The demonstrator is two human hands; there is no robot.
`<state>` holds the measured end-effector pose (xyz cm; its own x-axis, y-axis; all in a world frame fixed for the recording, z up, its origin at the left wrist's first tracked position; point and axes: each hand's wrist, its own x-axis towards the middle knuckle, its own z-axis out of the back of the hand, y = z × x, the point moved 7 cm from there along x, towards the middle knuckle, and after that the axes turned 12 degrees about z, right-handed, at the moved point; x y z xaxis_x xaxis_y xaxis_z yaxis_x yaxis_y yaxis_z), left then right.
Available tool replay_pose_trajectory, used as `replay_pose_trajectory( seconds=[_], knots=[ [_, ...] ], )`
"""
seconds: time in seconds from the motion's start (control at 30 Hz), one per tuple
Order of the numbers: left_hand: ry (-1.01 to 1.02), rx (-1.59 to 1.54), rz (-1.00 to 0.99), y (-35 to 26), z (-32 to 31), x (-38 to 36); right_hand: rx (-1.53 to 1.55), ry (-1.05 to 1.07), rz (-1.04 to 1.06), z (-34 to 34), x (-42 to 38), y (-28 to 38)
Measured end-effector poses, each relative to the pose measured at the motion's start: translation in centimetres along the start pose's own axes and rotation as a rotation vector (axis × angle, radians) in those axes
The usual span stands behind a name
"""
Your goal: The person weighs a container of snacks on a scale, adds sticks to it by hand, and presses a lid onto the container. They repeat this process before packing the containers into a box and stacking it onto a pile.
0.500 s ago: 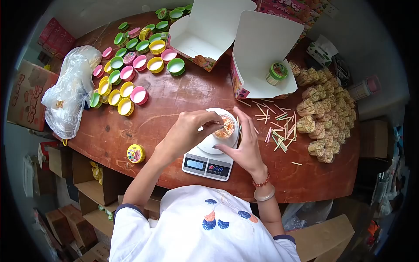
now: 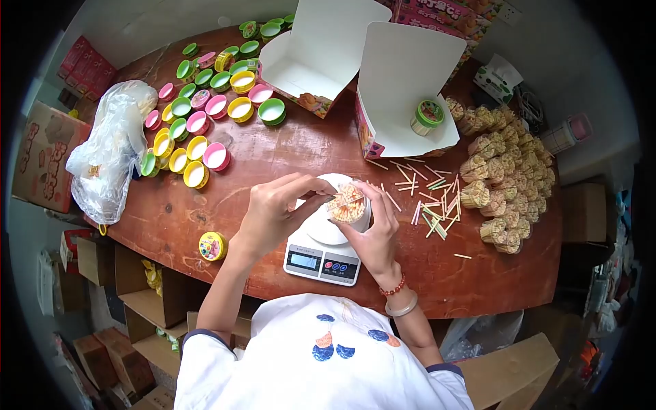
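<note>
My right hand (image 2: 377,232) is wrapped round the right side of a clear cup packed with thin pale biscuit sticks (image 2: 347,203), its thumb at the near side. The cup overlaps the round plate of a white kitchen scale (image 2: 321,263) with a lit display. From the left, my left hand (image 2: 279,208) reaches in with thumb and forefinger pinched right at the cup's rim; I cannot tell what is between those fingertips. Several loose sticks (image 2: 437,205) lie scattered to the right of my right hand. A yellow round lid (image 2: 212,246) rests left of the scale.
Many green, pink and yellow lids (image 2: 198,123) cover the back left, beside a plastic bag (image 2: 113,150). Two open white boxes (image 2: 403,75) stand at the back, one holding a green-lidded tub (image 2: 427,116). Bundled sticks (image 2: 509,171) are massed at the right. The wooden table (image 2: 444,273) has a curved front edge.
My right hand has closed in round the cup, which now shows tilted with its stick ends facing up. My left hand's pinch has moved from over the middle to the cup's left rim.
</note>
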<state>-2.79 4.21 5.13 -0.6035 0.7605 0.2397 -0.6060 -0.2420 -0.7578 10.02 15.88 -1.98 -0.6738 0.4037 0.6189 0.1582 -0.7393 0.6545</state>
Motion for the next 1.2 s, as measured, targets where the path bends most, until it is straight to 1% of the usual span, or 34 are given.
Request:
replay_pose_trajectory(
  seconds=[0.07, 0.13, 0.23, 0.33, 0.43, 0.5, 0.53, 0.6, 0.63, 0.73, 0.8, 0.83, 0.9, 0.93, 0.97, 1.0, 1.03, 1.1, 1.13, 1.17, 1.2],
  knots=[
    [-0.006, -0.002, -0.019, -0.1, -0.4, 0.0, -0.008, -0.006, 0.018, -0.1, -0.2, 0.1],
    [-0.005, -0.003, -0.04, -0.3, -0.6, 0.1, 0.017, -0.02, -0.008, -0.1, -0.4, 0.0],
    [-0.029, -0.019, -0.02, -0.2, -0.7, 0.0, 0.025, -0.035, -0.06, -0.1, -0.6, -0.1],
    [-0.021, -0.028, 0.023, 0.5, -1.1, -0.2, -0.01, -0.053, -0.019, 0.2, -0.3, 0.4],
    [-0.026, 0.017, 0.024, 0.8, -1.4, -0.1, 0.008, -0.051, -0.034, -0.2, -0.6, 0.1],
    [0.041, 0.244, -0.045, 0.7, -2.3, -0.2, 0.017, -0.046, -0.054, -0.2, -0.6, 0.3],
    [0.041, 0.244, -0.045, 0.8, -2.5, -0.3, 0.025, -0.042, -0.072, -0.2, -0.6, 0.3],
    [0.059, 0.282, -0.119, 0.7, -3.3, -0.5, 0.028, -0.035, -0.092, -0.4, -0.8, 0.2],
    [0.06, 0.283, -0.116, 1.1, -3.6, -0.7, 0.032, -0.027, -0.111, -0.6, -1.0, 0.1],
    [0.126, 0.271, -0.026, 2.6, -4.1, -1.7, 0.049, -0.007, -0.118, -1.5, -1.5, -0.4],
    [0.039, 0.282, 0.119, 4.1, -1.0, -3.1, 0.052, 0.024, -0.128, -1.7, -1.9, -0.6],
    [-0.022, 0.278, 0.307, 6.1, 0.9, -4.4, 0.053, 0.053, -0.14, -1.7, -2.1, -0.8],
    [-0.142, 0.504, 0.421, 9.5, 5.1, -8.1, 0.055, 0.073, -0.153, -1.5, -2.3, -1.1],
    [-0.186, 0.603, 0.548, 11.5, 6.7, -10.5, 0.055, 0.089, -0.164, -1.4, -2.4, -1.3],
    [-0.233, 0.703, 0.676, 13.5, 7.9, -13.0, 0.093, 0.13, -0.217, -1.1, -2.9, -1.8],
    [-0.258, 0.809, 0.832, 15.9, 8.6, -15.8, 0.12, 0.1, -0.217, -0.4, -2.9, -1.9],
    [-0.255, 0.811, 0.846, 16.7, 8.3, -17.3, 0.149, 0.071, -0.219, 0.2, -3.1, -2.1],
    [-0.267, 0.632, 0.883, 17.9, 7.9, -19.8, 0.184, -0.021, -0.2, 1.7, -3.4, -2.8],
    [-0.25, 0.653, 0.828, 17.5, 7.4, -20.0, 0.186, -0.077, -0.176, 2.5, -3.2, -2.8],
    [-0.242, 0.654, 0.841, 17.3, 7.1, -20.2, 0.19, -0.092, -0.187, 3.2, -3.3, -3.2],
    [-0.276, 0.608, 0.81, 16.6, 6.9, -19.8, 0.194, -0.126, -0.223, 3.7, -3.4, -3.6]
  ],
)
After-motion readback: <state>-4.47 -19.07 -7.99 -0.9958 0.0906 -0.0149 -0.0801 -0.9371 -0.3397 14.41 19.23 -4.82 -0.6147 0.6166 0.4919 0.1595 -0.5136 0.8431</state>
